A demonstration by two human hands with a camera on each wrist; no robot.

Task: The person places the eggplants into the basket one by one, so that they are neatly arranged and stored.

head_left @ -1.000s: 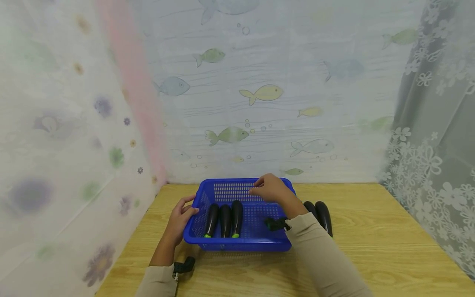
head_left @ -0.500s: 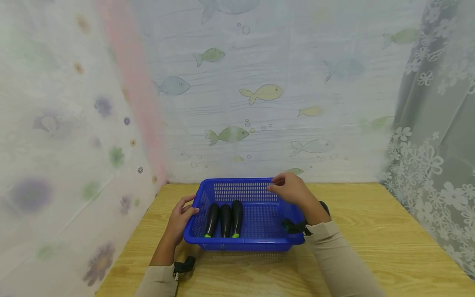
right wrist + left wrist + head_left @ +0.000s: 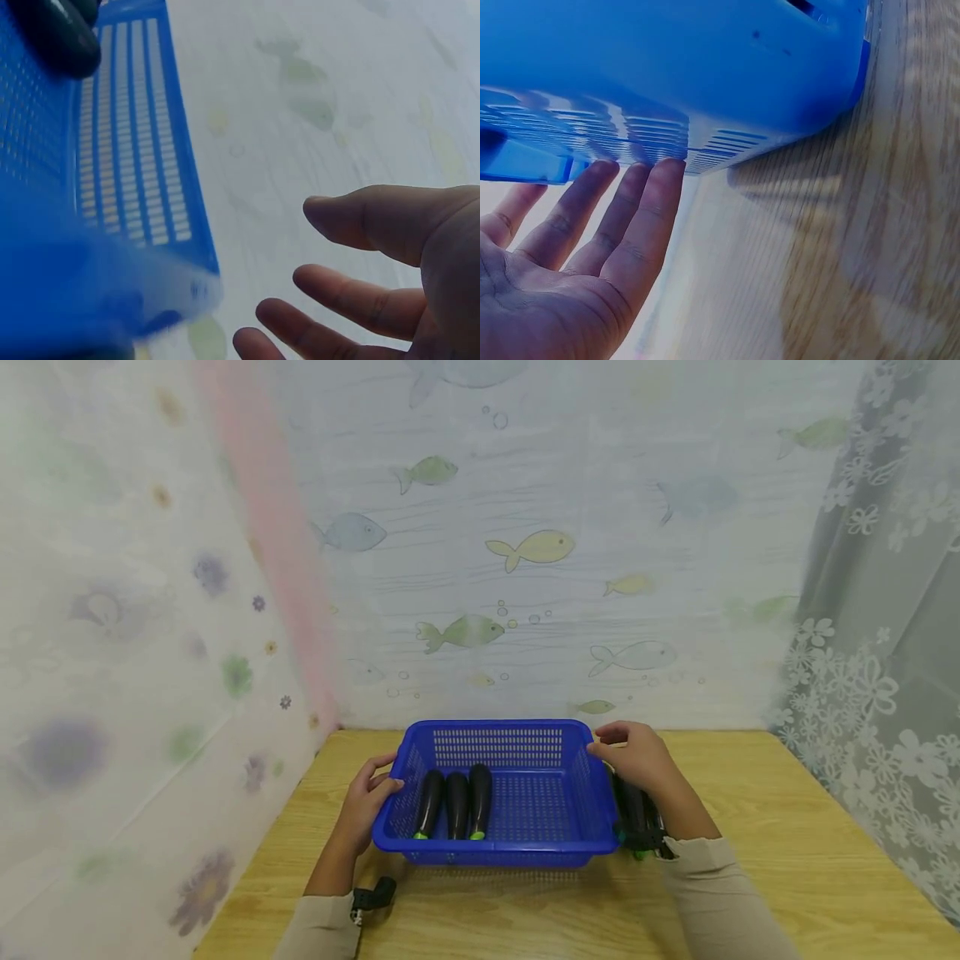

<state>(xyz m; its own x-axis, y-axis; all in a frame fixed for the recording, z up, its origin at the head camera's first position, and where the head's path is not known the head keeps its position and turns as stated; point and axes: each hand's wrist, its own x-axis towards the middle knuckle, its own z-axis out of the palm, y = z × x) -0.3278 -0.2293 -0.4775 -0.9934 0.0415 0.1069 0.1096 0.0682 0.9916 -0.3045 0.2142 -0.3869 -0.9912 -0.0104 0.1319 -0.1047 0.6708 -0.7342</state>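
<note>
Steadying: L hand (image 3: 366,802) loosely grips basket (image 3: 495,846), prob. vs slip
R hand (image 3: 641,760): part-open, empty, nr outer eggplants (image 3: 635,808)

You worked over a table (image 3: 780,835) with a smooth, wood-grain surface; your basket (image 3: 540,846) looked like glossy plastic, your eggplants (image 3: 481,797) smooth and shiny, your sleeves (image 3: 723,889) matt cloth.

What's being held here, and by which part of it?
The left hand holds the blue basket by its left rim, thumb over the edge; the right hand holds nothing.
</note>
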